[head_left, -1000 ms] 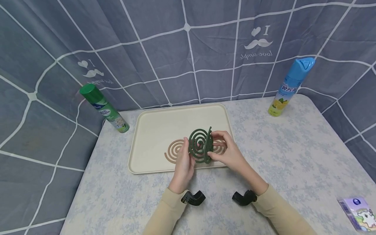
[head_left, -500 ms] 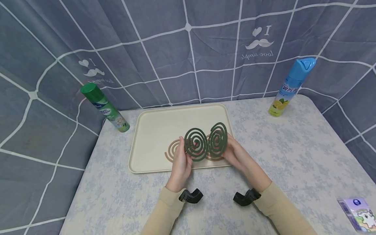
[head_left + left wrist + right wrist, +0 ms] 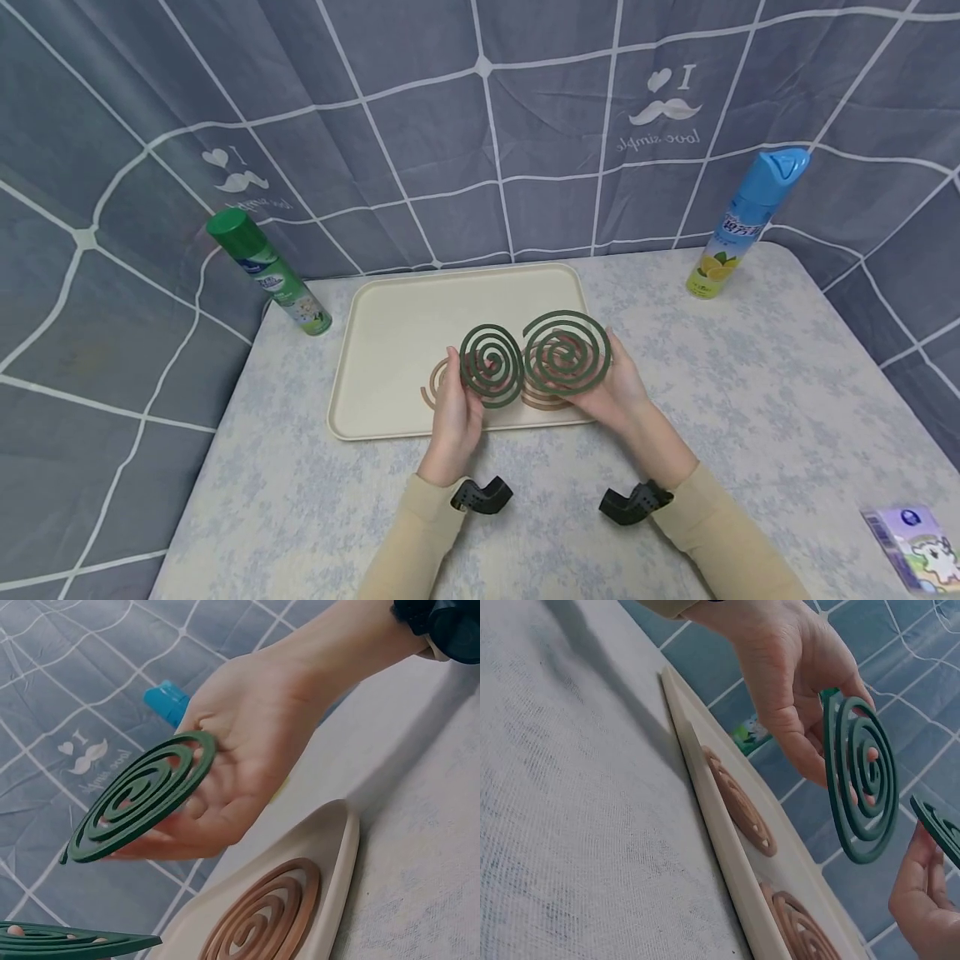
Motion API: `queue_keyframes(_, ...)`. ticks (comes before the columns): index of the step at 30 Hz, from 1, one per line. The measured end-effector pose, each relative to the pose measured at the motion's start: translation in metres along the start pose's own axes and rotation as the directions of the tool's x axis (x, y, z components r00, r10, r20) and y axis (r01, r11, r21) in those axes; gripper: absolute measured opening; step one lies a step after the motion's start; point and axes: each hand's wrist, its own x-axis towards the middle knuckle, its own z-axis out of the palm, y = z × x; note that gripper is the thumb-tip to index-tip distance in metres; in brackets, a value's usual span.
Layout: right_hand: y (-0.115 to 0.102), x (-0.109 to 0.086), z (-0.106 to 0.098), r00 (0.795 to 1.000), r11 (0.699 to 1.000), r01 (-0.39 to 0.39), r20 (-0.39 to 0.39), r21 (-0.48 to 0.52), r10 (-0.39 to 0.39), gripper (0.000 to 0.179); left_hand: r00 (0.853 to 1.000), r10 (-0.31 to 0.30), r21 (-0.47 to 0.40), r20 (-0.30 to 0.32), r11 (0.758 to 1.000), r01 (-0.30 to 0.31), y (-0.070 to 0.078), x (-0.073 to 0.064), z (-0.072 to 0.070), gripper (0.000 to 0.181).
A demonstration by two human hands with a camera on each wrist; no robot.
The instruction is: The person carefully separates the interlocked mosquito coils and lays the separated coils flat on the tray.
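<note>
My left hand (image 3: 452, 425) holds a green mosquito coil (image 3: 491, 364) by its left side, thumb at the rim and fingers behind. My right hand (image 3: 630, 404) grips a second green mosquito coil (image 3: 567, 354) at its right edge; fingers show beneath it in the left wrist view. The two coils are side by side in the air, rims close together; the head view does not settle whether they touch. Below them, a beige tray (image 3: 390, 333) bears two brown mosquito coils, the left one (image 3: 433, 387) and the right one (image 3: 543, 403), both partly hidden by hands and green coils.
A green spray can (image 3: 273, 275) stands left of the tray. At the back right is a blue and yellow spray can (image 3: 738, 225). A purple packet (image 3: 918, 546) lies at the table's right front. A grey checked curtain (image 3: 420, 150) hangs behind and around the table.
My right hand has drawn its green coil away from the left one, moving right and turning it from edge-on to face-up. My left hand has shifted slightly left with its coil.
</note>
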Motion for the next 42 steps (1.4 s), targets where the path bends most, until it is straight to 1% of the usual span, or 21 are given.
queue_keyframes(1, 0.000, 0.000, 0.000, 1.000, 1.000, -0.004, -0.010, -0.005, 0.004, 0.062, 1.000, -0.001, -0.003, -0.004, 1.000, 0.001, 0.001, 0.000, 0.000, 0.052)
queue_keyframes(4, -0.001, -0.001, 0.000, 0.999, 0.999, -0.023, -0.045, -0.027, 0.022, 0.072, 1.000, -0.001, 0.027, -0.016, 1.000, 0.001, 0.003, 0.001, -0.003, 0.054)
queue_keyframes(6, -0.002, -0.002, 0.001, 0.997, 0.998, -0.035, -0.071, -0.049, 0.032, 0.076, 1.000, 0.000, 0.034, -0.031, 0.999, 0.002, 0.004, 0.001, -0.004, 0.055)
queue_keyframes(8, -0.003, -0.002, 0.002, 0.994, 0.996, -0.047, -0.105, -0.081, 0.039, 0.077, 0.999, -0.006, 0.046, -0.045, 0.999, 0.008, 0.006, 0.002, -0.007, 0.059)
queue_keyframes(11, -0.004, -0.003, 0.002, 0.988, 0.989, -0.058, -0.149, -0.134, 0.038, 0.070, 0.998, -0.015, 0.039, -0.064, 0.999, 0.018, 0.009, 0.005, -0.012, 0.062)
queue_keyframes(12, -0.005, -0.003, 0.001, 0.988, 0.985, -0.061, -0.153, -0.161, 0.036, 0.067, 0.998, -0.018, 0.042, -0.064, 0.999, 0.021, 0.010, 0.006, -0.014, 0.063)
queue_keyframes(14, -0.007, -0.003, -0.001, 0.990, 0.981, -0.058, -0.137, -0.185, 0.033, 0.060, 0.998, -0.013, 0.053, -0.066, 0.998, 0.017, 0.014, 0.010, -0.018, 0.062)
queue_keyframes(18, -0.013, 0.000, -0.006, 0.997, 0.978, -0.026, -0.079, -0.205, 0.010, 0.046, 0.998, 0.004, 0.094, -0.067, 0.996, 0.002, 0.024, 0.018, -0.026, 0.052)
queue_keyframes(21, -0.018, 0.005, -0.009, 0.997, 0.977, -0.013, -0.079, -0.211, -0.004, 0.038, 0.997, 0.002, 0.161, -0.081, 0.987, 0.012, 0.031, 0.023, -0.032, 0.038)
queue_keyframes(23, -0.021, 0.008, -0.011, 0.994, 0.973, -0.023, -0.105, -0.232, -0.002, 0.037, 0.996, 0.000, 0.223, -0.092, 0.975, 0.020, 0.035, 0.025, -0.035, 0.029)
queue_keyframes(25, -0.025, 0.012, -0.013, 0.990, 0.970, -0.034, -0.144, -0.241, -0.001, 0.036, 0.994, 0.006, 0.277, -0.105, 0.961, 0.023, 0.039, 0.029, -0.037, 0.025)
queue_keyframes(28, -0.029, 0.019, -0.015, 0.978, 0.959, -0.047, -0.210, -0.278, -0.013, 0.036, 0.992, 0.029, 0.332, -0.122, 0.943, 0.014, 0.044, 0.037, -0.038, 0.030)
queue_keyframes(31, -0.033, 0.025, -0.017, 0.963, 0.953, -0.050, -0.269, -0.298, -0.033, 0.035, 0.990, 0.055, 0.370, -0.128, 0.929, -0.004, 0.049, 0.049, -0.039, 0.036)
queue_keyframes(32, -0.034, 0.027, -0.018, 0.958, 0.950, -0.055, -0.283, -0.309, -0.037, 0.035, 0.990, 0.065, 0.390, -0.126, 0.921, -0.011, 0.050, 0.054, -0.040, 0.037)
queue_keyframes(33, -0.034, 0.029, -0.019, 0.953, 0.946, -0.060, -0.299, -0.318, -0.041, 0.036, 0.989, 0.074, 0.413, -0.129, 0.911, -0.015, 0.051, 0.058, -0.040, 0.038)
queue_keyframes(36, -0.035, 0.034, -0.021, 0.939, 0.938, -0.073, -0.341, -0.340, -0.051, 0.036, 0.984, 0.102, 0.506, -0.144, 0.862, -0.016, 0.054, 0.073, -0.041, 0.042)
queue_keyframes(40, -0.035, 0.040, -0.024, 0.927, 0.928, -0.077, -0.369, -0.364, -0.068, 0.036, 0.976, 0.130, 0.617, -0.172, 0.787, 0.004, 0.055, 0.093, -0.042, 0.047)
queue_keyframes(41, -0.035, 0.041, -0.025, 0.924, 0.925, -0.080, -0.375, -0.372, -0.071, 0.037, 0.976, 0.128, 0.624, -0.175, 0.781, 0.010, 0.055, 0.098, -0.042, 0.048)
queue_keyframes(42, -0.035, 0.043, -0.025, 0.921, 0.922, -0.083, -0.383, -0.378, -0.074, 0.038, 0.976, 0.128, 0.637, -0.179, 0.770, 0.016, 0.054, 0.102, -0.042, 0.049)
